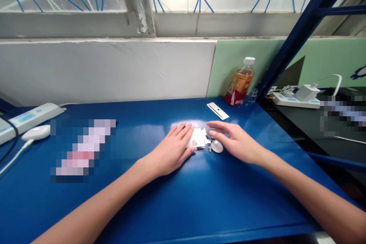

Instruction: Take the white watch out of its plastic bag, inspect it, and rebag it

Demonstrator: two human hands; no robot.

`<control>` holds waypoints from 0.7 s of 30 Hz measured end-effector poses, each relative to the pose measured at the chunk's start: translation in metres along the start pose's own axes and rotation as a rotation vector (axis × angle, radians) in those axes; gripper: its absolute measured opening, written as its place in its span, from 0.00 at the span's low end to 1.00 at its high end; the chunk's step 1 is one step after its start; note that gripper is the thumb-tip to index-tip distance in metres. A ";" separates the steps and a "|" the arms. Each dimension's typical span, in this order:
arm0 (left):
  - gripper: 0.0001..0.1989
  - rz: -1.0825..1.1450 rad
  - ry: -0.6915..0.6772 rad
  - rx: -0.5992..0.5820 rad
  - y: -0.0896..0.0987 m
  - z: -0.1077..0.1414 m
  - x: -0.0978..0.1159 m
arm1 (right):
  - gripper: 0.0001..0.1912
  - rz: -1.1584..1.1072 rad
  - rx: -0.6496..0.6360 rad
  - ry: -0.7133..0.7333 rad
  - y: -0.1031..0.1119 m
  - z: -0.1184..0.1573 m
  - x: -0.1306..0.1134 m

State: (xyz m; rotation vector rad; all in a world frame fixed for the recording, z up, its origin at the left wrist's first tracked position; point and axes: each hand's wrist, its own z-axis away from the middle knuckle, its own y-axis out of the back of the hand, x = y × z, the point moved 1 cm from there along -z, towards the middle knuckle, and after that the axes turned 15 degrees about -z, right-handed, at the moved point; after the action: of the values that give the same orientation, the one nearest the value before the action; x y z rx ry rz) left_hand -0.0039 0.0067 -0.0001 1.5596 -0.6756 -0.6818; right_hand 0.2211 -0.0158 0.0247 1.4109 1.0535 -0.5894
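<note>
My left hand (174, 150) is laid over the left part of a small white box (198, 138), its thumb along the near edge and its fingers at the far edge, holding the box against the blue desk. At the box's right end, torn or folded flaps stick out. Close to those flaps is my right hand (228, 139), thumb and forefinger apart, with nothing seen between them. Beside its thumb lies a round white piece (217, 146), partly covered by the hand. What exactly this piece is, I cannot make out.
A flat white strip (217, 111) lies behind my right hand. Farther back stands a drink bottle (240, 82) by the green panel. On the left are a power strip (31, 120), a white corded device (36, 133) and a blurred object (85, 148). A blue metal post (294, 30) rises at right.
</note>
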 end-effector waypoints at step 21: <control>0.30 -0.109 0.015 -0.084 0.004 0.001 0.005 | 0.17 0.375 -0.245 0.419 -0.005 0.003 0.001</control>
State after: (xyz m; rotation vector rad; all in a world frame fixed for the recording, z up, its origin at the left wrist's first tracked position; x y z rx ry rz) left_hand -0.0015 0.0018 0.0033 1.5310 -0.5473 -0.7691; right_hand 0.2180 -0.0192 0.0207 1.4941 1.1017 0.1130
